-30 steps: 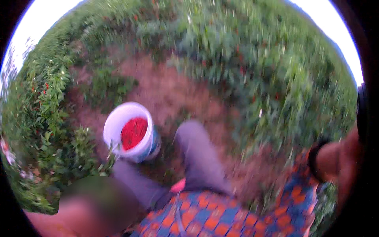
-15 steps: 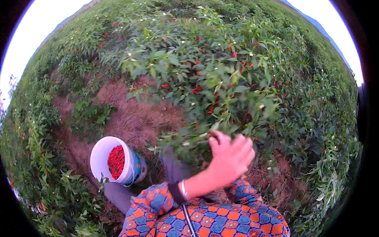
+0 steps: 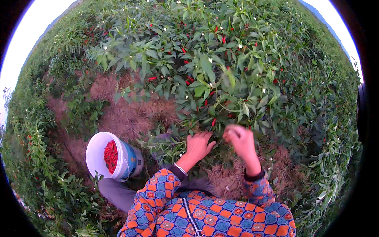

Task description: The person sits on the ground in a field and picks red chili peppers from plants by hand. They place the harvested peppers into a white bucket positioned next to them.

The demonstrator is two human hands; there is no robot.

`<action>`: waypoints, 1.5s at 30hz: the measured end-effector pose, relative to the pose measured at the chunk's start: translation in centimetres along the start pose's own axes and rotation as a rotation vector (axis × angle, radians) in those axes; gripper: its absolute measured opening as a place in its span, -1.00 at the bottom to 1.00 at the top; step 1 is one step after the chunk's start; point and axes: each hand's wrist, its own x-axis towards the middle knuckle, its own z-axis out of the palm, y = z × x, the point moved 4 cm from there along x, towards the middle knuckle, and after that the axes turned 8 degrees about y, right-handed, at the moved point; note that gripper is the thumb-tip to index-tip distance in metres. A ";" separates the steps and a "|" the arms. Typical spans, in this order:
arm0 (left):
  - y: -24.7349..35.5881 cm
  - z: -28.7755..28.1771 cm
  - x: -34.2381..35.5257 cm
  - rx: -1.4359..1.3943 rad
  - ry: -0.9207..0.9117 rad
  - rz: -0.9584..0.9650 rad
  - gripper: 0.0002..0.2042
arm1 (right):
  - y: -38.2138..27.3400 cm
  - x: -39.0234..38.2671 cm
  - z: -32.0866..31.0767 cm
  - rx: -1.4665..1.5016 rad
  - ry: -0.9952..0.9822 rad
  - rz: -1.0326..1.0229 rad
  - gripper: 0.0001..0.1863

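Note:
My left hand [image 3: 198, 147] rests against the low leafy stems of a chili pepper plant [image 3: 207, 85], its fingers stretched and thumb apart; the fingertips partly sink into the leaves. Just to its right, my right hand [image 3: 241, 141] is raised at the plant's near edge with curled fingers, slightly smeared by motion. Whether something small lies in those fingers I cannot make out. A ripe red chili [image 3: 214, 122] hangs between the two hands, and more red chilies [image 3: 190, 80] show among the leaves farther off.
At my left, a white bucket [image 3: 94, 152] leans toward me with a heap of picked red chilies [image 3: 111, 157] inside. My bent leg [image 3: 116, 193] is beside it. Reddish bare soil [image 3: 130, 114] lies beyond, and dense chili plants [image 3: 316, 106] surround me.
My left hand has drawn back leftward and down to the stems from in front of my right side. My right hand, hidden before, now shows. The view has shifted slightly.

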 end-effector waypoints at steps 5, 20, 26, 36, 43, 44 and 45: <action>0.1 0.3 0.0 0.003 0.026 0.058 -0.65 | 3.2 7.0 -0.1 -0.555 0.240 -0.366 -0.77; -0.4 0.3 0.1 -0.059 -0.003 0.057 -0.66 | 2.1 6.8 -0.3 1.453 -0.319 0.370 -0.69; 0.3 -0.5 0.8 -0.102 -0.075 0.006 -0.62 | 2.7 -0.9 0.2 1.101 -0.083 0.565 -0.73; -4.7 -1.4 1.8 -0.612 0.242 -0.217 -0.40 | -2.2 1.9 -0.6 0.079 0.536 -0.079 -0.84; -4.5 -0.7 1.8 -0.616 0.188 -0.285 -0.35 | -2.4 6.9 -2.5 -0.649 0.328 -0.499 -0.79; -4.6 -0.7 1.9 -0.628 0.184 -0.305 -0.33 | -2.5 6.9 -2.3 -0.623 0.321 -0.530 -0.78; -4.7 -0.7 2.0 -0.640 0.192 -0.316 -0.31 | -2.6 7.0 -2.2 -0.597 0.314 -0.561 -0.77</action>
